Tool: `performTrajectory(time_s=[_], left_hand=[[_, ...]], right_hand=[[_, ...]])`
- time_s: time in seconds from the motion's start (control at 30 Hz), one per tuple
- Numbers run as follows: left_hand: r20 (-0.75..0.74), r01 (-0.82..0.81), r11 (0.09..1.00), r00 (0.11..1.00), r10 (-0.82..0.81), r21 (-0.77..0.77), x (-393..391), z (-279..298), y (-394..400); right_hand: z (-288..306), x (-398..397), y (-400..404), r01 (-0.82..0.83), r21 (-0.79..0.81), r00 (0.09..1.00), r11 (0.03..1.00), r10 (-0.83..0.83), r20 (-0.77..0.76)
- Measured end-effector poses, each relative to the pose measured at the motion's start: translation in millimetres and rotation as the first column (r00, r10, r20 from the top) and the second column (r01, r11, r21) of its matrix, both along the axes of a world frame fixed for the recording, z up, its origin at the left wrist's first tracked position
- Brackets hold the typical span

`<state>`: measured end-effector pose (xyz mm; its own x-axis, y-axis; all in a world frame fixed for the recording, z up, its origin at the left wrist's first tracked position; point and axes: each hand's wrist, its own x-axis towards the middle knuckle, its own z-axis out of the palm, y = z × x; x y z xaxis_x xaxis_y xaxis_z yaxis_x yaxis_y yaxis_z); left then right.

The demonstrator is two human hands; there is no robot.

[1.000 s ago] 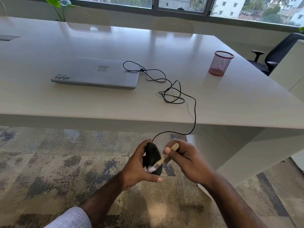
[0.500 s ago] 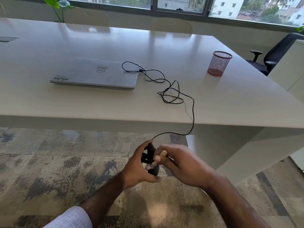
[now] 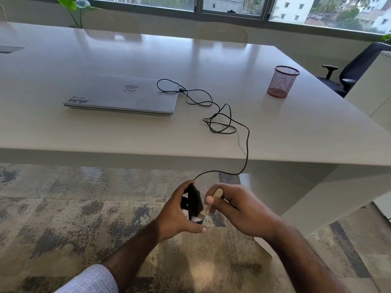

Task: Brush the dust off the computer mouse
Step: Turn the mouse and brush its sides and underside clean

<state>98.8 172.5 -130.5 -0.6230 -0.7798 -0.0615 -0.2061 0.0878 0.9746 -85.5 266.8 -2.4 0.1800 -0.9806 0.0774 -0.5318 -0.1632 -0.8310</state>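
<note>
A black mouse (image 3: 194, 203) is being held on edge by the left hand (image 3: 176, 216) in front of the counter (image 3: 285, 132). A small brush (image 3: 208, 205) is being held against it by the right hand (image 3: 240, 210). The mouse's cable (image 3: 246, 144) is trailing over the counter toward a closed laptop (image 3: 122, 95).

table (image 3: 211, 60) edge ahead, cable (image 3: 247, 149) dangling over it

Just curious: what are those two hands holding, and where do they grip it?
The left hand grips the black mouse around its sides. The right hand pinches a small brush by its wooden handle.
</note>
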Motion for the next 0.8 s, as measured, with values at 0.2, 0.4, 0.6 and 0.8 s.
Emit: performTrajectory(time_s=[0.2, 0.4, 0.6, 0.8], left_hand=[[-0.030, 0.009, 0.999, 1.000, -0.008, 0.050, 0, 1, 1], [-0.025, 0.032, 0.999, 0.999, -0.031, 0.019, 2, 6, 1], [-0.034, 0.025, 0.999, 0.999, -0.024, 0.022, 8, 7, -1], [-0.081, 0.044, 0.997, 0.996, -0.039, 0.062, 9, 5, -3]], right_hand=[[-7, -5, -11, 0.232, -0.163, 0.971, 0.959, -0.219, 0.095], [-17, -2, -23, 0.286, -0.119, 0.956, 0.951, -0.291, -0.029], [-7, -6, -11, 0.062, 0.054, 0.997, 0.997, -0.059, -0.050], [-7, -9, -15, 0.225, -0.027, 0.969, 0.974, -0.221, 0.112]])
